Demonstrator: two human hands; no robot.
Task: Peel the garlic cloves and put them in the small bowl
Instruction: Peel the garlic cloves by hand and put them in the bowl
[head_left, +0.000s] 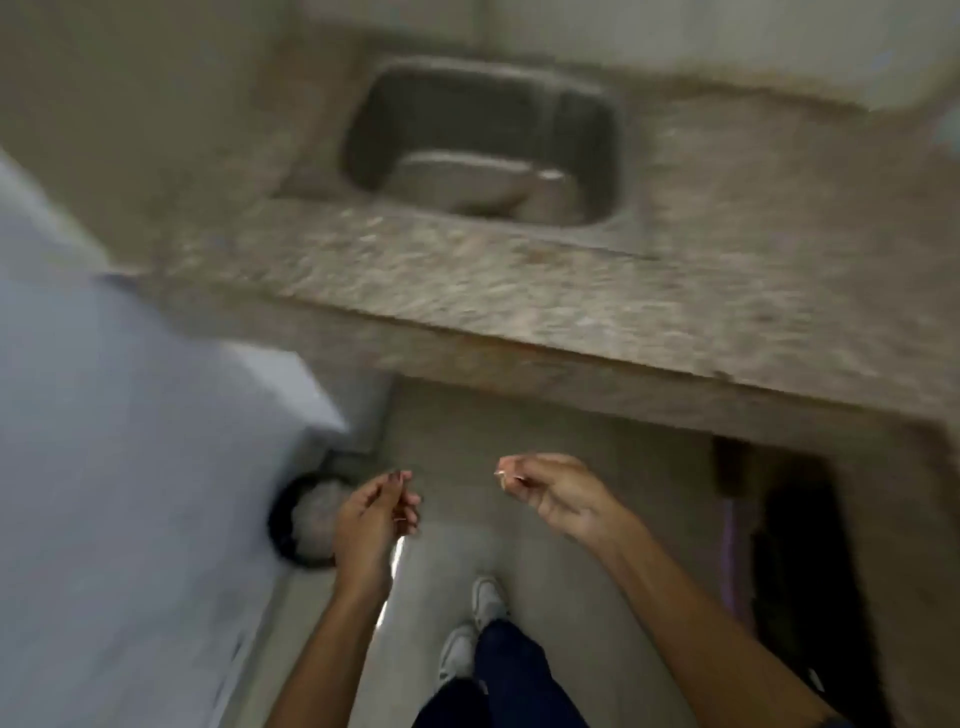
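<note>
The view is blurred by motion. My left hand (374, 514) hangs low over the floor with its fingers curled together, and I see nothing in it. It is just right of a black waste bin (301, 519). My right hand (550, 493) is held at the same height with its fingertips pinched on a small pale scrap (501, 473) that looks like garlic skin. Both hands are in front of and below the counter's edge. No garlic cloves and no small bowl are in view.
A speckled stone counter (519, 291) with a steel sink (483, 150) runs across ahead. A white appliance (130, 415) stands at the left. The bin sits at the appliance's corner. My feet (478, 623) are on a pale floor, and a dark opening lies under the counter at the right.
</note>
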